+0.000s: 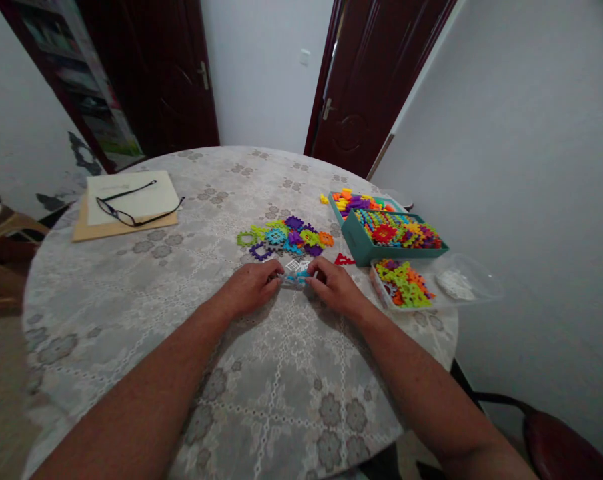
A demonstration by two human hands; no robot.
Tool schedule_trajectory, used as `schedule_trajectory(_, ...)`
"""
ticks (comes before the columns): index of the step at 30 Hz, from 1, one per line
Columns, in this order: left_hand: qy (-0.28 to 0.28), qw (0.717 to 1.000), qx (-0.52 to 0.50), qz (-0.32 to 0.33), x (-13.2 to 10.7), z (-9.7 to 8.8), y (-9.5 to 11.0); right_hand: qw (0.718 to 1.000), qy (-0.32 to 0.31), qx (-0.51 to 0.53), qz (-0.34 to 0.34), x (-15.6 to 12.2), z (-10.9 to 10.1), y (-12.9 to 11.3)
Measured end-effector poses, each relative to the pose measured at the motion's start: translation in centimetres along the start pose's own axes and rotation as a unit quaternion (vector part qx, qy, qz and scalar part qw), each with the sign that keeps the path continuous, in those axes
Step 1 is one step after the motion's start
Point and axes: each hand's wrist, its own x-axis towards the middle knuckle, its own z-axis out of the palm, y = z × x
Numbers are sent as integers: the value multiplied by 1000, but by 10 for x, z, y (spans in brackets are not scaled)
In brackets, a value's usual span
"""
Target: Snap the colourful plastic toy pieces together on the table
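Over the middle of the table, my left hand (257, 283) pinches one end of a small blue and grey plastic interlocking piece (295, 277). Its other end is between the fingers of my right hand (331, 280). The fingertips cover part of the piece, so its full shape is unclear. Just beyond it, white lattice-like pieces (294, 265) show. Farther back lies a loose pile of gear-edged plastic pieces (291, 236) in green, purple, blue and orange. A red triangular piece (344, 259) rests to the right of my right hand.
On the right stand a teal box (361, 248) of colourful pieces, its teal lid (335, 207) with more pieces, and a clear tub (381, 287). A clear plastic bag (474, 283) holds white bits. Black glasses (126, 217) lie on papers (156, 190) at left. Patterned cloth (281, 373) covers the round table.
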Motion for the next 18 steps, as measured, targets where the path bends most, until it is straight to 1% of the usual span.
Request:
schedule_trajectory(2, 4, 1000, -8, -10, 1, 0, -2, 999, 30, -35, -11, 1, -1, 1)
schedule_trajectory(4, 18, 1000, -17, -18, 2, -1, -3, 998, 39, -53, -15, 1, -5, 2)
schedule_trajectory(7, 37, 999, -29, -24, 2, -3, -3, 999, 2, -41, -25, 0, -8, 1)
schedule_trajectory(9, 32, 999, -35, -24, 2, -4, -3, 998, -16, -38, -38, 0, -8, -1)
schedule_trajectory(11, 25, 999, -39, -26, 2, -4, -3, 997, -3, -53, -49, 1, -10, -1)
schedule_trajectory(13, 33, 998, -40, -30, 2, -4, -5, 996, 20, -69, -50, 1, -14, 1)
schedule_trajectory(14, 39, 998, -40, -31, 2, -4, -6, 996, 21, -68, -46, 1, -16, 2)
schedule_trajectory(16, 47, 998, -40, -29, 2, -4, -7, 999, -1, -40, -34, 0, -18, 4)
schedule_trajectory(18, 34, 998, -55, -16, 1, -5, -4, 999, -29, 5, -22, -1, -15, 4)
